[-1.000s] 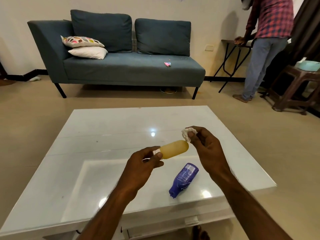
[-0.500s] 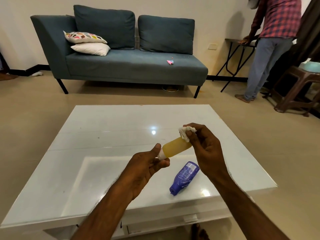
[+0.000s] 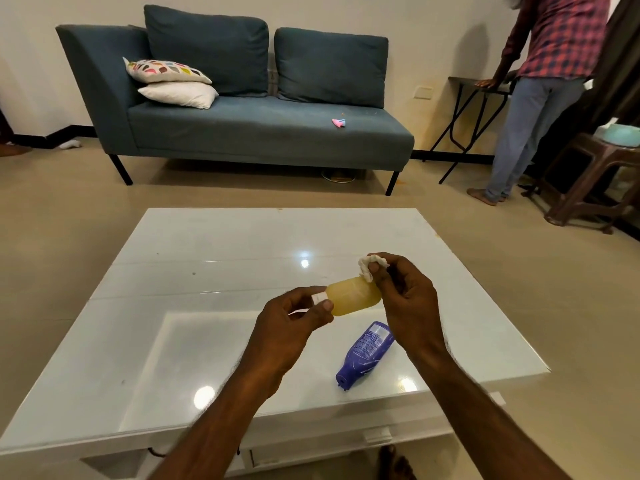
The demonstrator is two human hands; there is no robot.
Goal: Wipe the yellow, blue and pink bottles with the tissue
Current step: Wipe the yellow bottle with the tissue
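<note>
My left hand pinches the white cap end of the yellow bottle and holds it sideways above the white glass table. My right hand grips a crumpled white tissue and presses it against the bottle's far end. The blue bottle lies on its side on the table, just below my right wrist, cap toward me. No pink bottle shows on the table.
A teal sofa with two pillows and a small pink object stands beyond the table. A person in a plaid shirt stands at a folding side table at right. A brown stool holds a teal bowl.
The tissue has moved from just off the bottle's tip onto its far end and rubs there. My left hand has shifted its pinch on the cap. The blue bottle has not moved.
</note>
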